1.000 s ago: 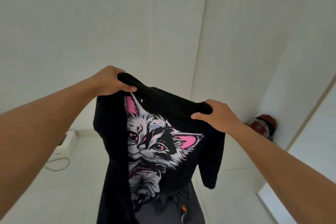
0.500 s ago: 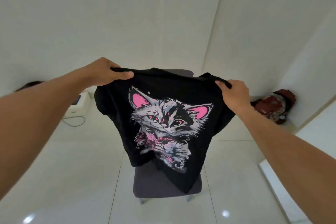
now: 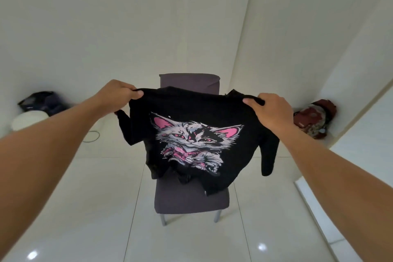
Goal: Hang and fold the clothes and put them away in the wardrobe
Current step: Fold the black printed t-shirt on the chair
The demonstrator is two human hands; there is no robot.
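- We hold a black cotton T-shirt with a pink-and-grey cat print (image 3: 191, 103) spread out in the air in front of us, print facing us.
- Left hand (image 3: 119, 93): fingers curled, pinching the shirt's upper left edge.
- Right hand (image 3: 270, 108): fingers curled over the upper right edge, thumb under the cloth.
- Both sleeves hang loose below the hands. The lower hem is bunched and touches, or nearly touches, the seat. We cannot tell which.
- Behind and under the shirt stands a grey-purple upholstered chair with metal legs (image 3: 191, 200), its backrest showing above the collar.
- White glossy floor tiles (image 3: 85, 208) all round.
- A red patterned bag (image 3: 312, 119) lies in the right corner.
- By the left wall there is a dark bundle (image 3: 40, 100), a white rounded object (image 3: 29, 120) and a thin cable loop (image 3: 92, 136).
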